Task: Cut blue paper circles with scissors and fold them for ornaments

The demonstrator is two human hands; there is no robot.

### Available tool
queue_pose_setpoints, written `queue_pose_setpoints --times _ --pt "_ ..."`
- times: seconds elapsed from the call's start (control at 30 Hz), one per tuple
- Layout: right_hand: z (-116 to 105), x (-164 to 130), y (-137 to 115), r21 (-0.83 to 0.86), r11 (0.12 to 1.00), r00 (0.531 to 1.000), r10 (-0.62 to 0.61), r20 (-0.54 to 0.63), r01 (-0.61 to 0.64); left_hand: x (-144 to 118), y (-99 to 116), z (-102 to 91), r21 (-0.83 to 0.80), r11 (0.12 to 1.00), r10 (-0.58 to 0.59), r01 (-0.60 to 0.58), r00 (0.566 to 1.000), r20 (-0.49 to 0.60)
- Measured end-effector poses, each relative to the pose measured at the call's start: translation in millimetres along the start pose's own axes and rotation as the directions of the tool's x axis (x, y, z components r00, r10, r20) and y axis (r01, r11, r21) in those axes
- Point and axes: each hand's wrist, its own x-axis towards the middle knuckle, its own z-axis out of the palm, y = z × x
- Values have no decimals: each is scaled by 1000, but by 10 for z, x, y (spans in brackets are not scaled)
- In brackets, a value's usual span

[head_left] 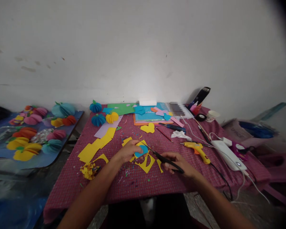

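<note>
Head view: left hand (128,151) clamped on one blue disc (141,150), right hand (178,163) gripping one scissors (162,157).

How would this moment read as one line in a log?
left hand: holds yellow paper with blue disc | right hand: grips black scissors, blades at paper | glue gun lies right

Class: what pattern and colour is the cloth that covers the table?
The checked magenta-red tablecloth shows fine pink-and-red checks, seen best in the head view.

Two bare forearms, no sleeves down to the bottom edge of the view. Left hand (128,151) and right hand (178,163) ungloved. No rings or watch apparent, though too blurred for certainty.
</note>
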Motion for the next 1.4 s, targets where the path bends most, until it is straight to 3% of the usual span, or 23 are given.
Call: queue_pose_setpoints --times 0.37,0.6,1.1,1.4 --pt "28 23 -84 -30 999 1000 12 22 -11 -1 -41 -10 14 999 -30 30 999 32" --pt "14 -11 -118 -54 998 999 31 35 -29 -37 -20 -2 -3 999 -32 33 993 116" --pt "-100 -30 -122 -107 994 993 19 117 -7 -51 4 23 73 994 -89 81 991 104" --pt "-93 -27 -128 -23 999 993 47 110 -45 -49 -8 14 71 993 -97 90 991 97"
